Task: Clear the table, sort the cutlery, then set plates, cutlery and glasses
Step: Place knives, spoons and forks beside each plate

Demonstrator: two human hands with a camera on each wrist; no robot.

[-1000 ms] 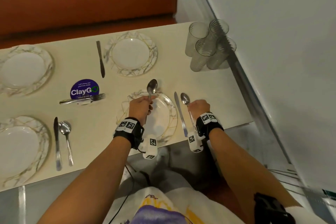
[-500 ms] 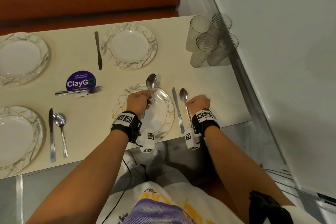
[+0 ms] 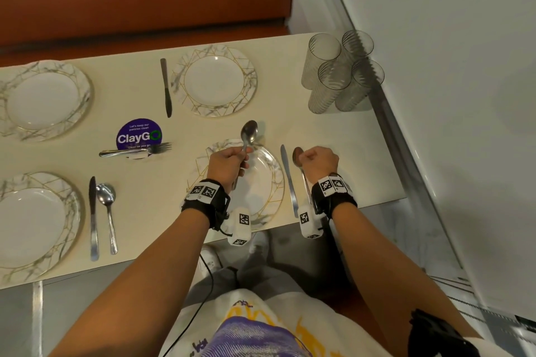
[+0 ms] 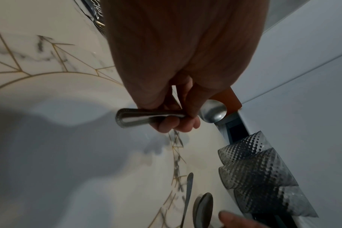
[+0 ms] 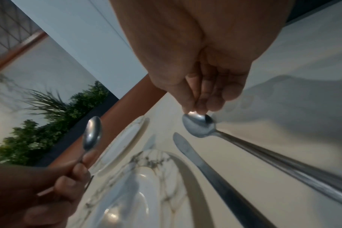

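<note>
Even, soft indoor light from overhead; wrist views dimmer and heavily warped

Head view: the table (image 3: pixel 333 159) is evenly lit, shadows short and soft, a faint one off the raised spoon (image 3: pixel 250 132) toward 1 o'clock; small glints on the far plate (image 3: pixel 214 82); straight edges bow near the frame borders. Left wrist view: the left hand (image 4: pixel 178 61) is dark against the light, a broad blurred shadow fills 7 to 9 o'clock, the glasses (image 4: pixel 263 177) at 4 o'clock are fairly sharp. Right wrist view: the right hand (image 5: pixel 201 54) is dim and soft, the plant (image 5: pixel 45 131) at 9 o'clock is smeared, the knife (image 5: pixel 215 169) stretches toward 5 o'clock
</note>
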